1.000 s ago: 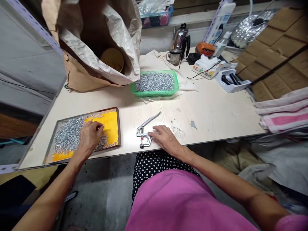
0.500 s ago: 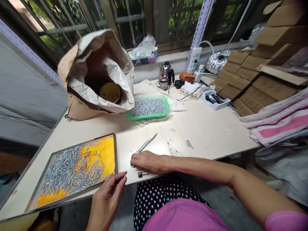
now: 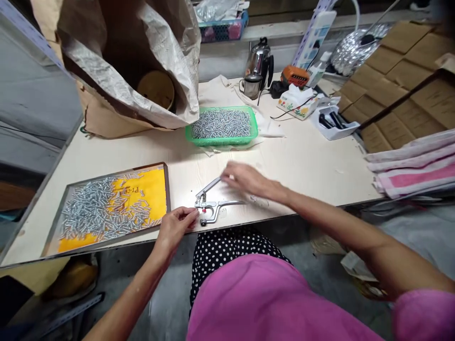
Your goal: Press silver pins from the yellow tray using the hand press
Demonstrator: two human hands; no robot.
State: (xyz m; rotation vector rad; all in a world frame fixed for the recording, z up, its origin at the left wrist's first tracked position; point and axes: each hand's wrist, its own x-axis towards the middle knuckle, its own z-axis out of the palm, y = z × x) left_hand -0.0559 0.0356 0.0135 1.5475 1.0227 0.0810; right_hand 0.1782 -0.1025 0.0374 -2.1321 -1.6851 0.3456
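Note:
A pair of silver hand-press pliers (image 3: 213, 204) with a spring and a small red part lies at the table's front edge, its handles spread apart. My left hand (image 3: 177, 225) is at its jaw end, thumb and forefinger pinched together; whatever is between the fingertips is hidden. Over the end of the upper handle is my right hand (image 3: 249, 179), fingers bent and smeared by motion, so its grip is unclear. To the left of my left hand, a shallow framed tray (image 3: 168, 189) with a yellow bottom holds many small silver metal pins (image 3: 88, 208).
Behind the pliers stands a green basket (image 3: 222, 142) full of similar metal pieces. A large paper sack (image 3: 124, 125) is at the back left. Farther right are a metal kettle (image 3: 256, 61), a tissue box (image 3: 296, 102), a white tray (image 3: 337, 132) and stacked cardboard boxes (image 3: 394, 90).
The view has tilted down. My right hand has lifted off the pliers' body toward its upper handle, uncovering the tool. My left hand, with a small silver piece showing before, has come to the jaws.

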